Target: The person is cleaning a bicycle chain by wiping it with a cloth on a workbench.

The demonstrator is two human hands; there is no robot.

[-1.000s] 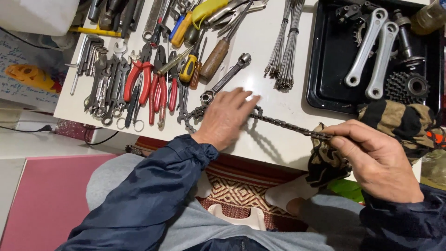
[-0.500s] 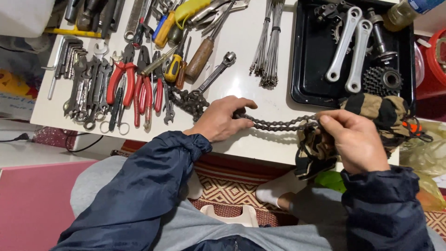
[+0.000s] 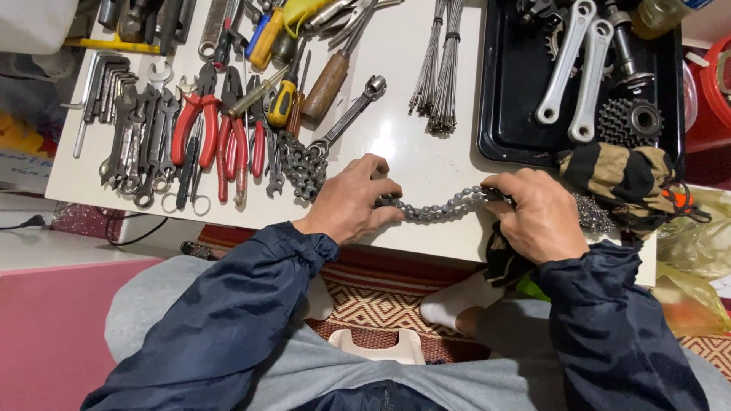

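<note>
We are gripping a bicycle chain (image 3: pixel 438 209) with both hands on the white table (image 3: pixel 396 144): our left hand (image 3: pixel 352 202) is pinching its end just right of the heaped links, our right hand (image 3: pixel 542 215) is closing on the other end, below the black tray (image 3: pixel 518 99).

Chain (image 3: pixel 438 209) between both hands (pliers (image 3: pixel 199 129) left, tray (image 3: pixel 502 99) right)

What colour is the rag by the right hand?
Tan and black stripes on the rag, clearest in the head view.

both hands (image 3: pixel 350 202) (image 3: pixel 541 217) gripping bicycle chain (image 3: pixel 438 209), white table (image 3: pixel 396 137)
</note>
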